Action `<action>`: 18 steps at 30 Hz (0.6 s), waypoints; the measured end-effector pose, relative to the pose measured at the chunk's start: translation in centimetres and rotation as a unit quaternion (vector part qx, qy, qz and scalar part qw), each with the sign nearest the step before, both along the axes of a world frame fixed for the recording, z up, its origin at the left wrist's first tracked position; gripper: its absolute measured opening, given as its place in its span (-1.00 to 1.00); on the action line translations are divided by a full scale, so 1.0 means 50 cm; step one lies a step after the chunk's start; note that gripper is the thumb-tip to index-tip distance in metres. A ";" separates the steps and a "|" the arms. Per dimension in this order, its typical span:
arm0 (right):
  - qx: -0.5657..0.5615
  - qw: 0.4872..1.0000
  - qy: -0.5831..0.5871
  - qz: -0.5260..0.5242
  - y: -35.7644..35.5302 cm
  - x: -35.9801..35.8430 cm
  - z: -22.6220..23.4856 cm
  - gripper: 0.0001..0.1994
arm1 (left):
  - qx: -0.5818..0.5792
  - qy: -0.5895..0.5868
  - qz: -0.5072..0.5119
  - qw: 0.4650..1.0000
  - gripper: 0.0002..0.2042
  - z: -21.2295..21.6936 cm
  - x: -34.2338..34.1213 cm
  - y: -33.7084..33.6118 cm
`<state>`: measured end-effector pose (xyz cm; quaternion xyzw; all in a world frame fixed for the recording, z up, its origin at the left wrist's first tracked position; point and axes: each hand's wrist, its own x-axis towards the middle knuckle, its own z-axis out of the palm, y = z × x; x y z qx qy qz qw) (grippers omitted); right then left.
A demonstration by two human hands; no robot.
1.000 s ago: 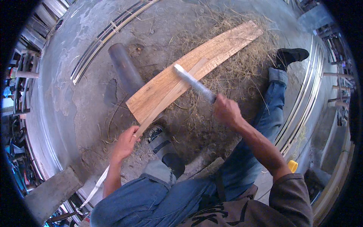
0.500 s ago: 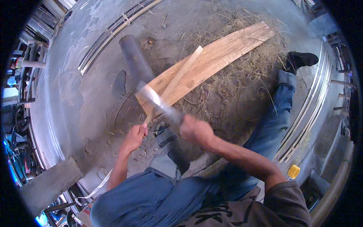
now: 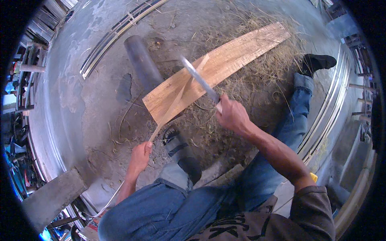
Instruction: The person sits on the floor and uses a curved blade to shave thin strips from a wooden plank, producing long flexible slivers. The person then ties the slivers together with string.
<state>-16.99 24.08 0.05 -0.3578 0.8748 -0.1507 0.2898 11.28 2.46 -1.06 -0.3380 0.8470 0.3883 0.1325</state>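
Note:
My left hand [image 3: 140, 160] is closed round the near end of a thin, pale wood or bamboo strip [image 3: 174, 103]. The strip runs slantwise across a long, slightly curved wooden board [image 3: 253, 46], its far end around the middle. In my right hand [image 3: 234, 115] is a knife [image 3: 199, 78] with a long straight blade, gripped by its handle. The blade points away and to the left, passing over the board and the strip's far part in view; I cannot tell whether it touches them.
A dark cylinder [image 3: 140, 60] lies by the board's near left end. Curly shavings [image 3: 277, 58] litter the ground on the right. Long strips lie at the far left [image 3: 108, 42] and along the right [image 3: 327, 108]. A concrete block [image 3: 54, 197] is at the lower left. My outstretched legs flank the board's near end.
My right hand has moved right and slightly away, carrying the knife from the board's near end to above its middle. My left hand has come a little toward me with the strip.

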 end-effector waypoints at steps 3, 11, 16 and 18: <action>0.040 0.995 -0.056 0.069 0.004 0.012 0.017 -0.74 | -0.005 -0.017 0.003 1.000 -0.53 0.010 -0.001 0.006; 0.059 0.998 -0.001 0.008 0.017 -0.068 -0.046 -0.73 | -0.005 0.003 0.005 1.000 -0.54 0.017 0.017 0.010; -0.046 0.990 0.107 -0.078 0.035 -0.159 -0.060 -0.74 | 0.064 0.000 0.002 0.998 -0.51 -0.012 0.049 -0.017; 0.016 0.998 0.052 -0.022 0.026 -0.110 -0.052 -0.72 | 0.147 -0.041 0.033 0.988 -0.50 -0.011 0.058 -0.036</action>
